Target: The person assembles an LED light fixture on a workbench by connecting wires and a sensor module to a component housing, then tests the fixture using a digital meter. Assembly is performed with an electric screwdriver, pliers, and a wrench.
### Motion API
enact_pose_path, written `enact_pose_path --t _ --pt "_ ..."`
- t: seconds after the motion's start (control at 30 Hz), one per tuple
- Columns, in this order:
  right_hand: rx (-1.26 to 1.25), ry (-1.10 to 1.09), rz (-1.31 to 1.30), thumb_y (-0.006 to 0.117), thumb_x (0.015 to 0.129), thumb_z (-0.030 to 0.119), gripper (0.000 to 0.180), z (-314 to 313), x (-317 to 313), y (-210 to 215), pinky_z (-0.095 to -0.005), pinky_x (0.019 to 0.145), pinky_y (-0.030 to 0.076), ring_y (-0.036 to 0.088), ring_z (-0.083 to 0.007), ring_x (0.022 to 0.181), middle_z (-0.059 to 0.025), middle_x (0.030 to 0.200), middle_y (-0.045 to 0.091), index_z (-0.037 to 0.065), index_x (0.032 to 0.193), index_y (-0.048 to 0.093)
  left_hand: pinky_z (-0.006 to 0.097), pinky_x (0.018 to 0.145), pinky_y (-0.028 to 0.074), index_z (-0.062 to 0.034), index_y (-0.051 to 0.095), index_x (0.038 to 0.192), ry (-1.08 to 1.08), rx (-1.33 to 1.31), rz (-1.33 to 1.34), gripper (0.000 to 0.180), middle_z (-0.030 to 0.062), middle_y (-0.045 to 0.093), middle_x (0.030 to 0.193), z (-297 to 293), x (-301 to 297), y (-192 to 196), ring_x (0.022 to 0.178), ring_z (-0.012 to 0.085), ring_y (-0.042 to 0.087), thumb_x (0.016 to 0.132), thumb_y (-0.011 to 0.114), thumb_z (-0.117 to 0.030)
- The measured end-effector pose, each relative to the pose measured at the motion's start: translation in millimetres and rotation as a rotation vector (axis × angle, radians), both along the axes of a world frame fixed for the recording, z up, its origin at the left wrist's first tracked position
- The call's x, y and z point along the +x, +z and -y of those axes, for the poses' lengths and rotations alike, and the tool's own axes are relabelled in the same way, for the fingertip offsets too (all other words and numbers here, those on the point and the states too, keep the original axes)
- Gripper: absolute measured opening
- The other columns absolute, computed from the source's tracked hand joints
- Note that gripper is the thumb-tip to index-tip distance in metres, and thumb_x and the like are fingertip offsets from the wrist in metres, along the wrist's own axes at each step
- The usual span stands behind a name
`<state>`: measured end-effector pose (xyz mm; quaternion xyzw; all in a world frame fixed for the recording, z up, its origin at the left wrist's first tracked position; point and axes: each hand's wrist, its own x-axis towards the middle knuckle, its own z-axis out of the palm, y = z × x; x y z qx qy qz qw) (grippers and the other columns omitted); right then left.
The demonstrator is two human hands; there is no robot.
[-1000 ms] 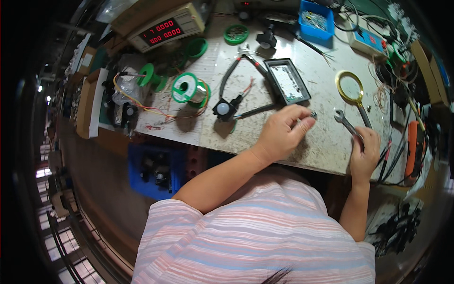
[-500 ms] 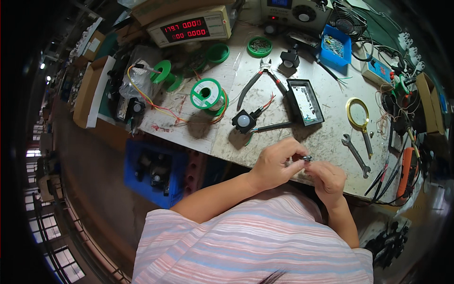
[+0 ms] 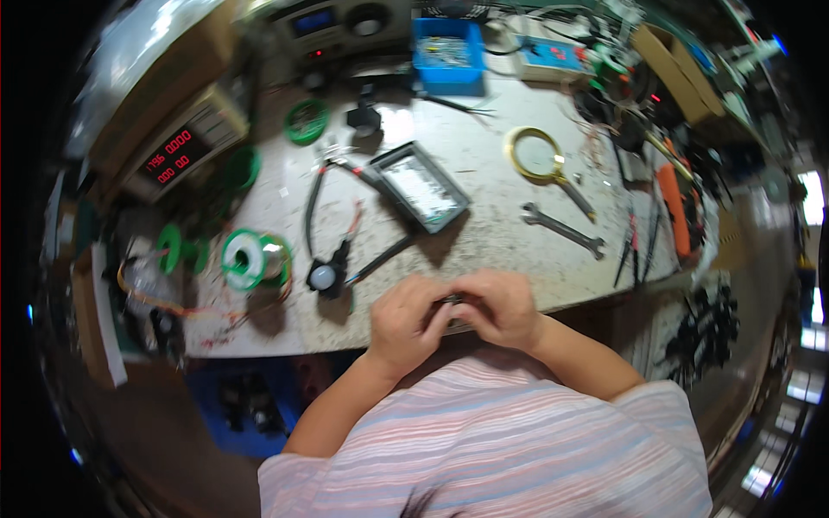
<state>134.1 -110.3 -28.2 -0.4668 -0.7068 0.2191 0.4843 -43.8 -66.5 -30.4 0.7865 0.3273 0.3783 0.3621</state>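
My left hand [image 3: 404, 321] and my right hand [image 3: 499, 305] meet at the near edge of the speckled workbench [image 3: 484, 198]. Together they pinch a small dark part [image 3: 452, 300] between the fingertips; most of it is hidden by the fingers. A steel open-ended wrench [image 3: 563, 230] lies on the bench just beyond my right hand. A small black round device with red and black leads [image 3: 325, 274] sits just beyond my left hand.
A dark rectangular tray [image 3: 420, 186], a gold-rimmed magnifier [image 3: 542, 159], green wire spools [image 3: 250, 257], a blue parts box [image 3: 447, 50], a bench meter with red digits [image 3: 180, 154], pliers and an orange-handled tool [image 3: 673, 211] lie around. A blue bin [image 3: 233, 406] stands under the bench.
My right hand left the wrench on the bench and came in to join my left hand. Both hands drew back to the near edge. The view shifted.
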Motion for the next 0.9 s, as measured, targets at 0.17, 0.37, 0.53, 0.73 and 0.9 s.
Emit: enact_pose_path --t 0.17,0.37,0.53,0.73,0.9 --pt "0.070 -0.017 0.067 0.073 0.082 0.012 0.023 -4.9 2.8 1.1 -0.0355 0.052 0.048 0.060 -0.0261 0.059 -0.0081 0.074 0.061 0.007 0.104 0.068 0.035 0.060 0.050 -0.0062 0.067 0.094 -0.003 0.014 -0.018 0.025 0.0100 0.064 0.082 0.1 2.9 -0.1 0.070 0.0276 0.063 0.071 0.076 -0.001" --pt "0.073 -0.080 -0.050 0.075 0.080 0.012 0.024 -5.0 5.5 -4.4 -0.0323 0.052 0.050 0.063 -0.0229 0.062 -0.0056 0.082 0.063 0.010 0.104 0.072 0.031 0.059 0.050 -0.0048 0.064 0.097 0.058 -0.070 -0.018 0.028 0.0108 0.062 0.085 2.7 8.6 3.9 0.069 0.0226 0.063 0.074 0.076 0.003" --pt "0.063 -0.049 0.003 0.076 0.078 0.011 0.026 -5.4 5.6 -0.5 -0.0311 0.054 0.052 0.064 -0.0216 0.065 -0.0050 0.086 0.064 0.009 0.103 0.072 0.029 0.060 0.050 -0.0045 0.061 0.096 0.053 -0.066 -0.020 0.028 0.0108 0.061 0.086 3.1 5.4 1.1 0.069 0.0212 0.062 0.074 0.076 0.005" --pt "0.072 -0.045 -0.034 0.075 0.079 0.010 0.024 -3.9 4.8 -1.2 -0.0309 0.055 0.052 0.065 -0.0218 0.066 -0.0060 0.087 0.065 0.008 0.103 0.072 0.033 0.063 0.050 -0.0039 0.062 0.093 0.040 -0.017 -0.046 0.024 0.0120 0.063 0.087 1.3 7.1 2.6 0.073 0.0279 0.062 0.073 0.075 0.002" --pt "0.073 -0.037 -0.047 0.074 0.080 0.009 0.027 -3.6 3.3 -1.7 -0.0316 0.055 0.053 0.065 -0.0228 0.067 -0.0070 0.088 0.065 0.008 0.107 0.071 0.035 0.064 0.050 -0.0035 0.063 0.095 0.058 0.035 -0.112 0.017 0.0131 0.064 0.086 3.0 5.5 3.8 0.075 0.0299 0.062 0.080 0.069 0.001"
